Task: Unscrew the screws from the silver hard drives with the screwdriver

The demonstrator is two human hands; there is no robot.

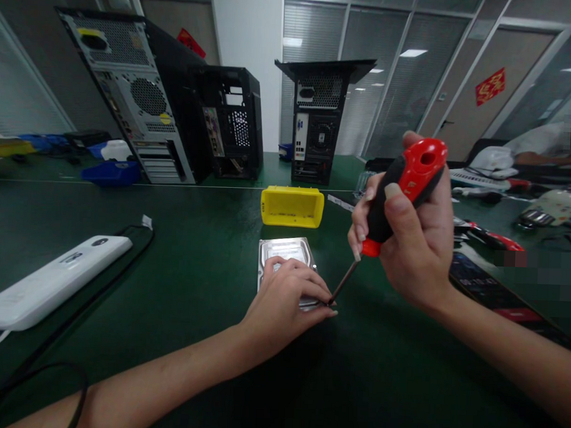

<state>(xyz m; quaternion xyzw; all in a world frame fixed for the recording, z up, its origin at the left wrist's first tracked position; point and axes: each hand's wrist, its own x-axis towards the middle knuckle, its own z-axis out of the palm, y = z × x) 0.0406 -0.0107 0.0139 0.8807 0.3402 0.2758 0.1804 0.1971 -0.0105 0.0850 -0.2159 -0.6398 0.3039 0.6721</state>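
A silver hard drive [288, 246] lies flat on the green table, its near part covered by my left hand [290, 289]. The fingers of that hand are bent over the drive, with the thumb at its near right corner. My right hand [413, 237] is wrapped around the red and black handle of a screwdriver [408, 181]. The screwdriver is tilted, and its shaft runs down and left to the drive's near right corner. Its tip meets the spot beside my left fingertips; whether a screw sits under it is too small to tell.
Just behind the drive stands a yellow bin [292, 207]. Several computer cases, including a black one [316, 128], line the back. A white power strip [53, 281] with a black cable lies left. On the right are a phone [493, 290] and tools; a person sits farther off.
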